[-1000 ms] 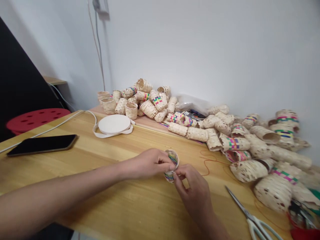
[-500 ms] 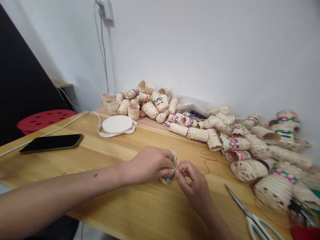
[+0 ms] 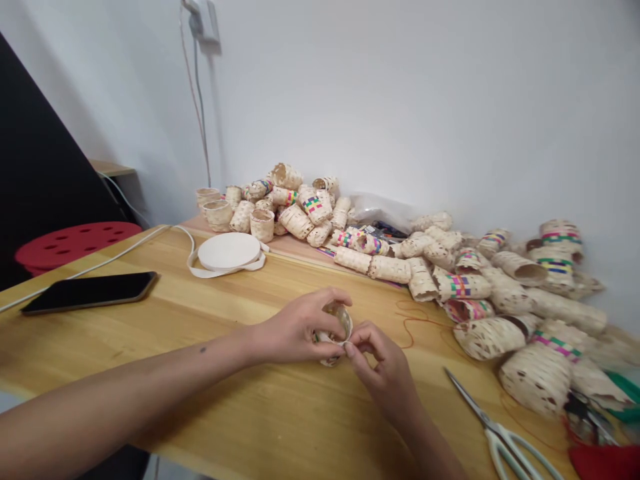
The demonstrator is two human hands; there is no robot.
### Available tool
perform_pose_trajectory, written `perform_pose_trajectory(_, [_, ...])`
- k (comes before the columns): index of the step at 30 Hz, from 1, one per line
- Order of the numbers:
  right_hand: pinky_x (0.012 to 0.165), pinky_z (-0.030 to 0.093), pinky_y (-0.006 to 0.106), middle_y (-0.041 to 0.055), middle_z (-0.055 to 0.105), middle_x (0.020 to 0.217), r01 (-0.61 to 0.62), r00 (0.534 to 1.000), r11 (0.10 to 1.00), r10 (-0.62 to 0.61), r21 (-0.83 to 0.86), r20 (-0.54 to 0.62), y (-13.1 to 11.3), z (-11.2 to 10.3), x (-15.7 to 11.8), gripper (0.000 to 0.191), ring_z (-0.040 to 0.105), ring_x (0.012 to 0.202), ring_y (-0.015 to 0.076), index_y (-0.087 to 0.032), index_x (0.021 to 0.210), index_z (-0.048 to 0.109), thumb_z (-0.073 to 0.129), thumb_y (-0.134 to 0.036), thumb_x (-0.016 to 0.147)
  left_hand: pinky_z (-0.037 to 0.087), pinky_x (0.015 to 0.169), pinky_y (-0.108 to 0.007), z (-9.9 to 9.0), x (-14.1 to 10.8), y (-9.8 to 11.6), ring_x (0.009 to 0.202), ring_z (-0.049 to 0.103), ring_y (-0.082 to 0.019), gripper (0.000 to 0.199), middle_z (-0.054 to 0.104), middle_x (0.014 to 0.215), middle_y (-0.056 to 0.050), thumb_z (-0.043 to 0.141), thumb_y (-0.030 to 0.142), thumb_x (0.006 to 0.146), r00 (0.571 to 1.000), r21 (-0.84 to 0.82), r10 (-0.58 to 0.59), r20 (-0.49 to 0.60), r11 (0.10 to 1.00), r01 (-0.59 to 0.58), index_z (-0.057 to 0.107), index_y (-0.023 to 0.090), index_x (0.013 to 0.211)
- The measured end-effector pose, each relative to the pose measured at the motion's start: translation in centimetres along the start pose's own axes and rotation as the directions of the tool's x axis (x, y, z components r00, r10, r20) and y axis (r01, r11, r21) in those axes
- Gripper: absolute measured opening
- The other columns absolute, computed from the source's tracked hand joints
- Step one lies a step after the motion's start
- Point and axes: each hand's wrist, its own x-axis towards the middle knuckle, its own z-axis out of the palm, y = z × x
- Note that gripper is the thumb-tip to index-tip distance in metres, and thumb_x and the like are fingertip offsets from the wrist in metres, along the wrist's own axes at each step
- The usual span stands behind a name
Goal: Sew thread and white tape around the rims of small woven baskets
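Observation:
Near the middle of the wooden table, a small woven basket [image 3: 341, 313] lies with its round opening partly showing. My left hand [image 3: 307, 327] grips it, with fingers at the opening and the thumb at the rim. At the right side of the same rim, my right hand [image 3: 380, 367] has its thumb and index finger pinched together, close to the left thumb. Whatever lies between those right fingertips is too small to make out. The fingers hide much of the basket's side.
Many woven baskets [image 3: 393, 269] are piled along the wall. White-handled scissors [image 3: 493, 427] lie at the right, near red thread [image 3: 413, 330]. A roll of white tape [image 3: 229, 251] and a phone [image 3: 90, 292] are on the left, beside a white cable [image 3: 125, 252].
The left fingers have spread wider around the basket's opening, and its coloured band shows less. The right hand stays pinched at the rim. The whole view has shifted slightly.

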Motion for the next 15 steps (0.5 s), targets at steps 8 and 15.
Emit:
perform_pose_trajectory(8, [0.06, 0.047, 0.021, -0.0013, 0.058, 0.072, 0.014, 1.0, 1.0, -0.014, -0.025, 0.022, 0.1, -0.3, -0.1, 0.012, 0.057, 0.065, 0.0113, -0.021, 0.076, 0.053, 0.053, -0.019, 0.088, 0.039, 0.103, -0.037, 0.7, 0.4, -0.7, 0.122, 0.051, -0.025, 0.079, 0.052, 0.134, -0.014, 0.08, 0.032, 0.067, 0.986, -0.136, -0.161, 0.036, 0.977, 0.164, 0.043, 0.018, 0.137])
perform_pose_trajectory(15, [0.063, 0.045, 0.023, -0.0006, 0.058, 0.074, 0.019, 0.998, 0.999, -0.017, -0.03, 0.068, 0.4, -0.6, -0.4, 0.012, 0.057, 0.068, 0.0121, -0.021, 0.078, 0.052, 0.05, -0.02, 0.091, 0.044, 0.089, -0.028, 1.2, 0.9, -1.0, 0.099, 0.06, -0.02, 0.061, 0.066, 0.107, -0.007, 0.079, 0.034, 0.068, 0.991, -0.15, -0.126, 0.045, 0.98, 0.131, 0.057, 0.017, 0.123])
